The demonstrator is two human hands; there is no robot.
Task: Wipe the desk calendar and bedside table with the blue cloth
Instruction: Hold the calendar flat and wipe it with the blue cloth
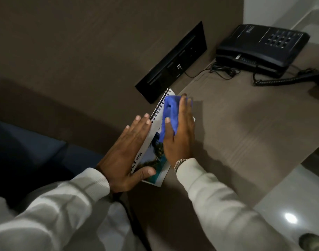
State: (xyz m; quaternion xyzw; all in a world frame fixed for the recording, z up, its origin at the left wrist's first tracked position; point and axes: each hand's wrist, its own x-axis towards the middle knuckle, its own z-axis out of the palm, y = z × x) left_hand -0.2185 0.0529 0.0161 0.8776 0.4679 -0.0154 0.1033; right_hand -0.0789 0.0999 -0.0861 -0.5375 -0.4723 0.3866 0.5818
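Note:
A spiral-bound desk calendar (155, 156) with a palm-tree picture and "2026" on its page stands at the left edge of the brown bedside table (245, 127). My left hand (126, 153) lies flat against the calendar's left side, thumb across the lower page, steadying it. My right hand (178, 134) presses a blue cloth (170, 111) flat onto the upper part of the calendar's face, near the wire binding. The cloth hides the top of the page.
A black telephone (261, 46) with a coiled cord (274, 81) sits at the table's far right. A black socket panel (173, 64) is set in the wall behind the calendar. Dark blue upholstery (28, 147) lies to the left; pale floor (290, 205) to the right.

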